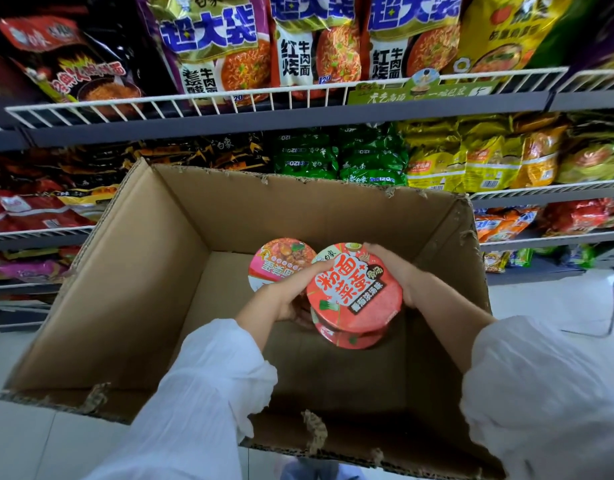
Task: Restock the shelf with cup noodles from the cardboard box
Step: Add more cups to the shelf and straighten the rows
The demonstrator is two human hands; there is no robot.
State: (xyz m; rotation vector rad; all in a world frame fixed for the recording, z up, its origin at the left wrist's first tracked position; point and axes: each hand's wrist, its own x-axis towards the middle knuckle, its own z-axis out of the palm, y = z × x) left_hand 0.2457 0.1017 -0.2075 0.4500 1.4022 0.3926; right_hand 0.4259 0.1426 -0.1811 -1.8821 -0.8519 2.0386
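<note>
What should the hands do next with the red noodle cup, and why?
Probably lift the red cup straight up out of the cardboard box. Both the left hand and right hand grip its sides, but it sits below the box's rim, beside a pink cup, and the shelves are higher.

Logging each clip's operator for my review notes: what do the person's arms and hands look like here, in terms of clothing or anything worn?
Both arms wear loose, long white sleeves of thin, slightly crinkled fabric, gathered near the wrists. The left sleeve and right sleeve look alike. The left hand and right hand are bare: no gloves, and no rings, watch or bracelets show.
</note>
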